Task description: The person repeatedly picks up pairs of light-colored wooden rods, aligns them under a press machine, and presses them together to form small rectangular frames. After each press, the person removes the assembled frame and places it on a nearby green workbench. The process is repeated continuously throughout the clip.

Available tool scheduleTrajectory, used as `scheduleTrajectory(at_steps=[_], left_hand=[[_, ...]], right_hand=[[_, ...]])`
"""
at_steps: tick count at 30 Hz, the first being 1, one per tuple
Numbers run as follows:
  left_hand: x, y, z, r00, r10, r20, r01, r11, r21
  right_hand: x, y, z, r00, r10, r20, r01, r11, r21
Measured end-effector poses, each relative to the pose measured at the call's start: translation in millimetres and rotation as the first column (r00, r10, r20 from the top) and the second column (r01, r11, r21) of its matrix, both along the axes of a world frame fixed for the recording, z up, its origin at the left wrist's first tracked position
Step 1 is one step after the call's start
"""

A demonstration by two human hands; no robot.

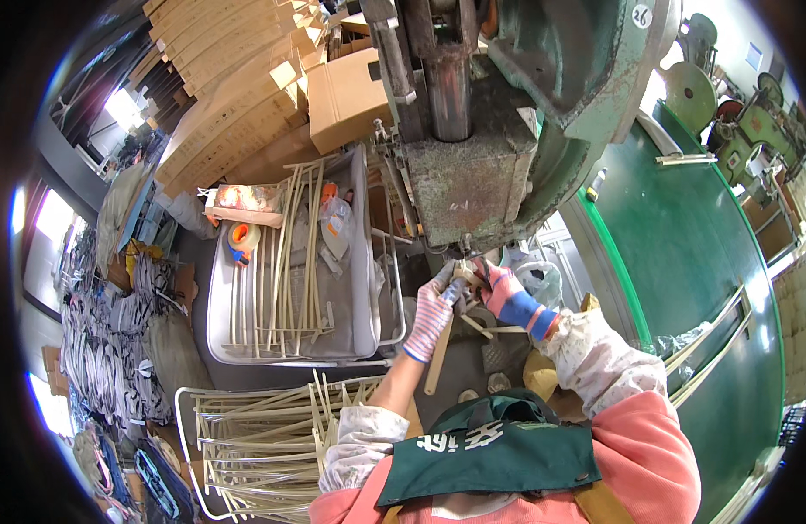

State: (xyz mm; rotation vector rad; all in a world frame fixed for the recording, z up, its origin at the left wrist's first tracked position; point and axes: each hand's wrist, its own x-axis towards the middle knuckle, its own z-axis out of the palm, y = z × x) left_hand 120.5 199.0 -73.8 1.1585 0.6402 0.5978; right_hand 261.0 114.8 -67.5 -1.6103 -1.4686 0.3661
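My left hand (432, 313), in a pink-and-white striped glove, is raised just under the head of a green press (468, 179). Close beside it, my right hand (513, 301) wears a pink glove with a blue band. The fingers of both hands are closed around a small beige piece (465, 272) right below the press tool. Gloves cover much of it, so its full shape is hidden. A flat beige strip (438, 356) slants down below my left hand; whether it joins the held piece I cannot tell.
To the left, a white bin (365, 306) holds long beige tubes, a tape roll (243, 237) and plastic bags. A wire rack of beige tubes (254, 445) stands nearer. Cardboard boxes (346, 98) rise behind. On the right is a green-topped table (691, 236) with several tubes.
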Motion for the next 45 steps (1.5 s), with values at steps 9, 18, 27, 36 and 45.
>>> scheduleTrajectory(at_steps=[9, 18, 27, 36, 45], left_hand=[[-43, -26, 2, 0.776, 0.266, -0.572, 0.199, 0.757, 0.622], [-97, 1, 28, 0.935, -0.199, -0.295, 0.217, 0.976, 0.029], [-100, 11, 48, 0.911, -0.299, -0.283, 0.281, 0.954, -0.103], [-99, 21, 46, 0.902, -0.352, -0.252, 0.333, 0.936, -0.114], [-106, -6, 72, 0.908, -0.104, -0.405, 0.262, 0.896, 0.357]], right_hand=[[10, -22, -22, 0.984, 0.001, 0.178, 0.018, 0.994, -0.107], [48, -57, 4, 0.924, -0.099, -0.37, -0.039, 0.936, -0.35], [61, -53, 14, 0.929, -0.053, -0.367, -0.135, 0.873, -0.468], [60, -51, 19, 0.938, -0.037, -0.345, -0.141, 0.867, -0.477], [31, -72, 63, 0.996, -0.04, 0.074, 0.052, 0.984, -0.172]])
